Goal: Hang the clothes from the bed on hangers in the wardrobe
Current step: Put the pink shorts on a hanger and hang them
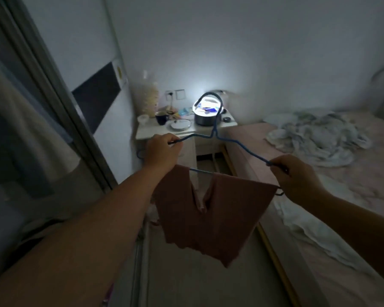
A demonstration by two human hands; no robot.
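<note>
From your head camera, you stand in a dim room, in the narrow floor strip between the wardrobe on your left and the bed on your right. Your left hand has its grip closed round one shoulder of the blue hanger; your right hand has its grip closed round the other shoulder. The hook points away from you, toward the wall. A pink garment is draped over the hanger's lower bar and hangs down above the floor.

Ahead, a small white table stands in the corner between wardrobe and bed, crowded with a dark mug, a plate and a glowing lamp. On the bed's pink sheet lies a crumpled pale heap of cloth; a white piece trails near the bed's edge. Pale fabric hangs inside the wardrobe.
</note>
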